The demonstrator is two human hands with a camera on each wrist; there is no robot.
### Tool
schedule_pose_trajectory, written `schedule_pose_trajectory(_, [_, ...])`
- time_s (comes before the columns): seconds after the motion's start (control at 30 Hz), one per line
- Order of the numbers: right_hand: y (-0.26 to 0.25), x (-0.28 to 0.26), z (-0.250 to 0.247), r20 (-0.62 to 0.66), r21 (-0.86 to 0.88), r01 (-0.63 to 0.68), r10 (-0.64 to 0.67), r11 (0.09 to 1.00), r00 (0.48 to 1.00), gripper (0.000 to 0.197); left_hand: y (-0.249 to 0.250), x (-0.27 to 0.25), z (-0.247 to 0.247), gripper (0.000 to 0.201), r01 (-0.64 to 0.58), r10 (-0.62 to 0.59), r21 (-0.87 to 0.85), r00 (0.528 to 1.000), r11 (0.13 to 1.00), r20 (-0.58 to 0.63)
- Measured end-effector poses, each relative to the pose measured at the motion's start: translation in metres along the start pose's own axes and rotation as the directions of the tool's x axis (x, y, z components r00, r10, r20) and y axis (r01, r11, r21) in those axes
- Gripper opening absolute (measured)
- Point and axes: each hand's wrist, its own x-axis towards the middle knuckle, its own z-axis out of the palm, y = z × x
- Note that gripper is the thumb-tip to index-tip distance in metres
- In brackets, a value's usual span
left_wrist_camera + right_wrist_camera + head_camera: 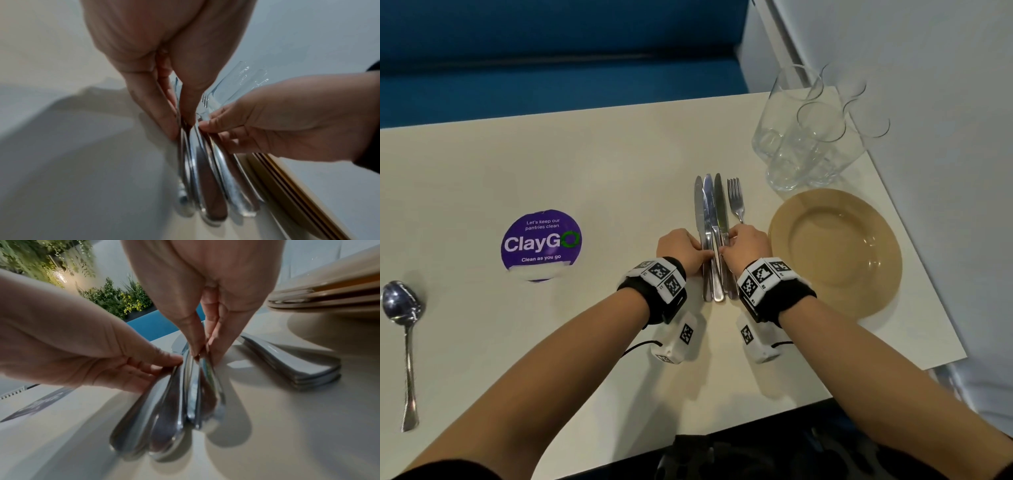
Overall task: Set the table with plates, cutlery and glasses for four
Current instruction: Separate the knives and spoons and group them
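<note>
A bunch of steel knives (pixel 709 219) lies side by side mid-table, blades pointing away from me. My left hand (pixel 703 255) pinches the handles on the bunch's left side, thumb and fingers closed on them (pixel 182 125). My right hand (pixel 724 247) pinches a knife handle on the right side and holds it tilted on edge (pixel 198 353). Stacked forks (pixel 736 200) lie just right of the knives, their handles under my right hand (pixel 287 365). A stack of tan plates (pixel 876 274) sits to the right. Several clear glasses (pixel 808 137) cluster behind the plates.
A single spoon (pixel 404 342) lies near the table's left front. A purple round sticker (pixel 541 245) is on the cream tabletop (pixel 602 171). A blue bench (pixel 551 51) runs along the far edge and a white wall (pixel 945 137) borders the right.
</note>
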Motion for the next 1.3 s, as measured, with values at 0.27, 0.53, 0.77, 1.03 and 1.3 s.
schedule_pose_trajectory(0.27, [0.002,0.0,0.003,-0.026,-0.08,0.054,-0.056,0.995,0.998,0.031,-0.008,-0.002,0.002,0.048,0.012,-0.012,0.003,1.0,1.0,-0.029])
schedule_pose_trajectory(0.53, [0.004,-0.001,0.007,-0.036,-0.209,0.114,-0.124,0.971,0.992,0.028,-0.009,-0.001,0.007,0.055,-0.032,0.034,0.032,0.998,0.999,-0.053])
schedule_pose_trajectory(0.77, [0.003,0.002,0.006,-0.026,-0.235,0.125,-0.135,0.964,0.99,0.022,-0.003,0.004,0.009,0.056,-0.038,0.041,0.039,0.997,0.999,-0.066])
schedule_pose_trajectory(1.03, [0.01,-0.003,0.002,0.003,-0.196,0.134,-0.136,0.971,0.991,0.036,-0.004,-0.001,0.013,0.062,-0.048,0.05,0.043,0.997,0.998,-0.056])
schedule_pose_trajectory(1.3, [0.012,-0.005,0.001,0.001,-0.203,0.118,-0.121,0.972,0.993,0.031,-0.008,-0.002,0.017,0.057,-0.033,0.033,0.003,0.998,0.999,-0.052])
